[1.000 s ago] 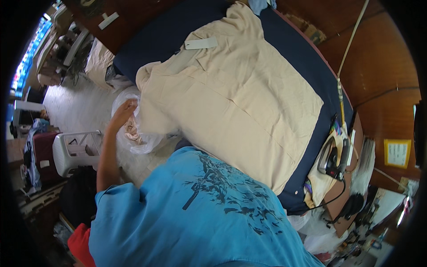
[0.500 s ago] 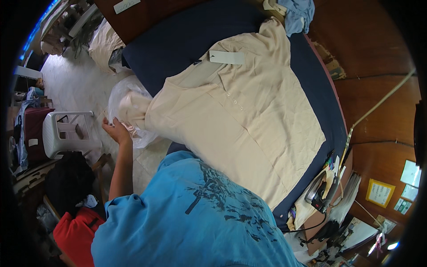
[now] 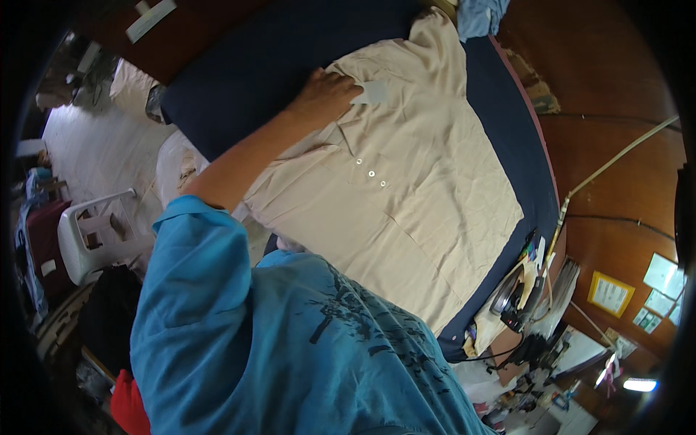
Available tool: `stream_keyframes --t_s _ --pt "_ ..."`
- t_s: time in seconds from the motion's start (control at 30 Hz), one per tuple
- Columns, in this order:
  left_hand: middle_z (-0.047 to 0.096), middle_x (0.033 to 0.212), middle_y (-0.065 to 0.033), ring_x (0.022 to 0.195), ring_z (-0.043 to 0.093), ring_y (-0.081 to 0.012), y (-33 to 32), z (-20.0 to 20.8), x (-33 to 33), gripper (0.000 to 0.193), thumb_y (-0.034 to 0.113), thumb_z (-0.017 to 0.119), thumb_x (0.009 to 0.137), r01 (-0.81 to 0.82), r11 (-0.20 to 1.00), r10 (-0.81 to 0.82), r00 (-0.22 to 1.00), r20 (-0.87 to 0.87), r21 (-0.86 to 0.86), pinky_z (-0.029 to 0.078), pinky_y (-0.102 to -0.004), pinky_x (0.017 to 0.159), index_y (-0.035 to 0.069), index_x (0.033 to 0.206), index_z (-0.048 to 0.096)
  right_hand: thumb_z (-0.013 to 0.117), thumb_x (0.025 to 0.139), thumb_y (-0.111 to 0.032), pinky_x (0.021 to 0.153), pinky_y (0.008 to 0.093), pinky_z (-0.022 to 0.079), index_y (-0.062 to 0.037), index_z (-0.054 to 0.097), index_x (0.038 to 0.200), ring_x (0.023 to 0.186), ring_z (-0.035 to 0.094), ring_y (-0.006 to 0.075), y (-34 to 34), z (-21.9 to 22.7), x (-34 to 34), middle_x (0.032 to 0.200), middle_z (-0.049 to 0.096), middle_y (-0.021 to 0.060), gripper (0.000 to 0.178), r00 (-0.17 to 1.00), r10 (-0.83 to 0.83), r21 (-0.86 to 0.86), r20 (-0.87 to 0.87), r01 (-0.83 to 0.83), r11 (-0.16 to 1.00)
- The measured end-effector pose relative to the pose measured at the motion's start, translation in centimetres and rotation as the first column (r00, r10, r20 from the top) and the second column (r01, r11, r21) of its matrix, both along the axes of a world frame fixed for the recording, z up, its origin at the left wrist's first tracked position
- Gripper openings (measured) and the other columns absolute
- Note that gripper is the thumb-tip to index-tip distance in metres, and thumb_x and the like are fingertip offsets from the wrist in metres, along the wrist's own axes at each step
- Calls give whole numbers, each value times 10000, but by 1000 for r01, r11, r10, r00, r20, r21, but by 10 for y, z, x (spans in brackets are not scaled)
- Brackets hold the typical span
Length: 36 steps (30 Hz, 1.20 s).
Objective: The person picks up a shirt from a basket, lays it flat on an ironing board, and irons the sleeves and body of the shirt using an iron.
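– Fingers point(image 3: 353, 87) of the left hand point(image 3: 322, 96), head view: where did the beige shirt point(image 3: 428, 188) lie relative to them?
– Beneath and to their right, spread on the navy surface point(image 3: 225, 94); they met the left end of the pale tag point(image 3: 375, 92) near the neckline point(image 3: 330, 138).
– Clenched?
– Whether they pinched the tag could not be told. The forearm point(image 3: 254, 148) hid part of the neckline; the right hand lay out of view.
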<state>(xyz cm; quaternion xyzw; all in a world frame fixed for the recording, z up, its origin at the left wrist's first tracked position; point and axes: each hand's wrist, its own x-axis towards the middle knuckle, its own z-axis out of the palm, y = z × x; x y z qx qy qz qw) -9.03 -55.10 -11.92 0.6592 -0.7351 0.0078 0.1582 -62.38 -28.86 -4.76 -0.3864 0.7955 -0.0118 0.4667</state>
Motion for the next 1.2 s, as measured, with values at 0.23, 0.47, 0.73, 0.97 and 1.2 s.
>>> stream_keyframes --t_s 0.23,0.47,0.73,0.97,1.2 --pt "633 916 -90 823 618 -242 20 23 42 408 128 526 860 -566 821 383 441 -812 80 479 -341 719 144 1260 450 478 893 -134 625 240 427 3 551 939 695 524 105 9 6 5 771 564 47 162 999 -27 63 33 25 998" --pt "608 951 -34 950 554 -229 50 -6 16 293 222 605 783 -372 905 324 917 -231 -208 389 -450 831 133 1061 580 464 898 -120 625 240 431 2 549 949 696 531 108 -18 6 16 774 565 50 157 989 87 84 120 -97 992" --pt "627 811 -54 825 597 -227 22 1 -51 184 295 612 773 -441 880 448 894 2 179 415 -412 740 118 822 620 470 873 -100 596 242 433 3 542 970 629 533 110 -157 -6 60 750 582 52 158 901 401 -321 169 -334 886" --pt "643 715 -78 723 623 -271 41 19 -40 194 295 588 802 -504 779 597 778 -195 373 445 -410 737 104 826 617 496 869 -85 630 218 421 -5 555 986 668 503 82 -211 -14 62 777 571 28 153 862 450 -438 235 -319 840" --pt "638 731 -75 728 621 -271 60 0 -39 148 276 568 817 -568 790 613 742 -271 231 472 -395 677 134 821 608 503 884 -102 665 229 433 19 549 983 711 523 109 -240 -21 89 801 578 55 163 858 471 -556 205 -294 777"
